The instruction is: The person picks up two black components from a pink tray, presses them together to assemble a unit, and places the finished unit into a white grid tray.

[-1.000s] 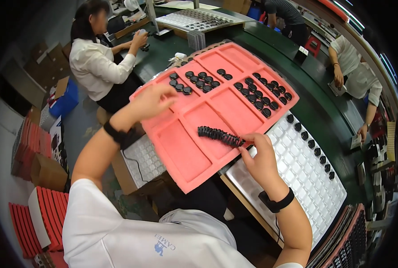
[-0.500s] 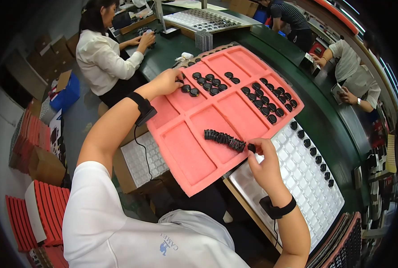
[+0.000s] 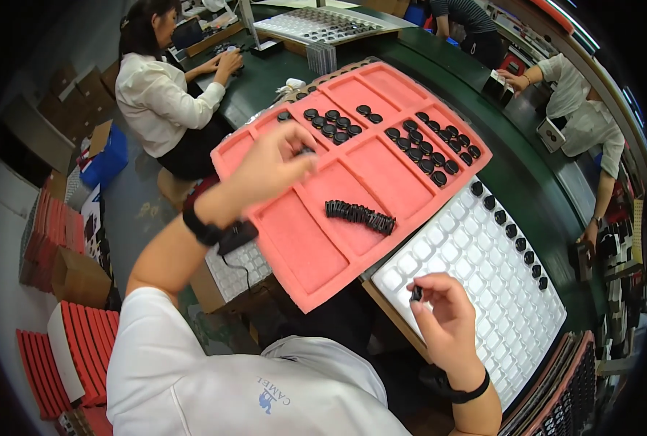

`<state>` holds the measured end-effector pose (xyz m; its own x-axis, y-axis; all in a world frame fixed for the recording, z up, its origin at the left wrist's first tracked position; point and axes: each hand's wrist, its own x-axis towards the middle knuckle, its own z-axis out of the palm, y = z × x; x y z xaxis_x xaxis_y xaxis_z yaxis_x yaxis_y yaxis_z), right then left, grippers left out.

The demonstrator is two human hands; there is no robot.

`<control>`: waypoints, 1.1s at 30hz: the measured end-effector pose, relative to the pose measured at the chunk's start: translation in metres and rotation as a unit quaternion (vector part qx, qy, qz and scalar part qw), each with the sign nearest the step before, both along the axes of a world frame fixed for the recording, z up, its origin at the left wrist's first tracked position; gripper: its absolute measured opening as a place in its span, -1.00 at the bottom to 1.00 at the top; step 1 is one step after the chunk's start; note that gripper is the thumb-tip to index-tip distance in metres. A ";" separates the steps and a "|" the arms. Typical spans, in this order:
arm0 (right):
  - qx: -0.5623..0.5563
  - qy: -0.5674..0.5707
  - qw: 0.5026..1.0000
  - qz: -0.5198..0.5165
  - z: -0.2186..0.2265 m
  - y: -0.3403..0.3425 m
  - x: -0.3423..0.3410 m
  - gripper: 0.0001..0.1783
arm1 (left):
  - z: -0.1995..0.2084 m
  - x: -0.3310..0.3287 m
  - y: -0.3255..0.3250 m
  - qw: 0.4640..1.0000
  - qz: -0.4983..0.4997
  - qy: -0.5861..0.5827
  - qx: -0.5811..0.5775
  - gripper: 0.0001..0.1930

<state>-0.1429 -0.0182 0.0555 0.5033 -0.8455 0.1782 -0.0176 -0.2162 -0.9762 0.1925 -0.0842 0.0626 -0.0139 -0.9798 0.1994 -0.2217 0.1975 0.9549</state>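
A pink compartment tray (image 3: 298,236) slants in front of me, with several black round caps (image 3: 414,154) grouped in its far and right compartments. Across its near middle compartment lies a packed row of thin black pieces (image 3: 360,216). Above the left part of the tray, my left hand (image 3: 276,163) is closed on a small black round piece (image 3: 306,150). My right hand (image 3: 447,316) pinches a small black piece (image 3: 416,293) between thumb and fingers, over the near left edge of the white moulded tray (image 3: 483,291). The caps behind my left hand are hidden.
A line of black caps (image 3: 511,230) runs along the white tray's far right edge. The green workbench (image 3: 538,203) curves around the trays. One co-worker (image 3: 160,98) sits at the left; others work across the bench. Stacked red sheets (image 3: 83,349) stand at lower left.
My left hand has moved from the pink tray's far left compartment toward its middle, carrying a black piece. My right hand has drawn back from the tray's near edge, its small black piece still pinched.
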 end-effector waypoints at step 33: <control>0.333 -0.530 0.780 0.007 -0.072 0.056 -0.028 -0.57 | -0.038 -0.176 0.111 0.866 -0.225 0.378 0.240 -0.59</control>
<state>-0.1710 0.0382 -0.0165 0.3826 -0.9236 0.0244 0.8728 0.3527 -0.3373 0.0162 0.0269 0.0246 -0.4593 -0.8815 -0.1093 0.4979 -0.3574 0.7901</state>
